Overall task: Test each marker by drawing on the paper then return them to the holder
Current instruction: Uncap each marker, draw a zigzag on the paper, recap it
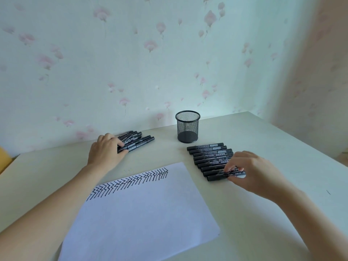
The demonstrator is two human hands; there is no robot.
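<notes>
A white sheet of paper lies in front of me, with a band of black zigzag strokes along its far edge. A black mesh holder stands empty at the back of the table. Left of it lies a loose pile of black markers; my left hand rests on its near end, fingers curled over the markers. Right of the paper, several black markers lie in a neat row. My right hand pinches the nearest marker of that row by its right end.
The pale table meets a flowered wall at the back and a second wall at the right. Its right edge runs diagonally near my right forearm. A yellow object shows at the far left edge.
</notes>
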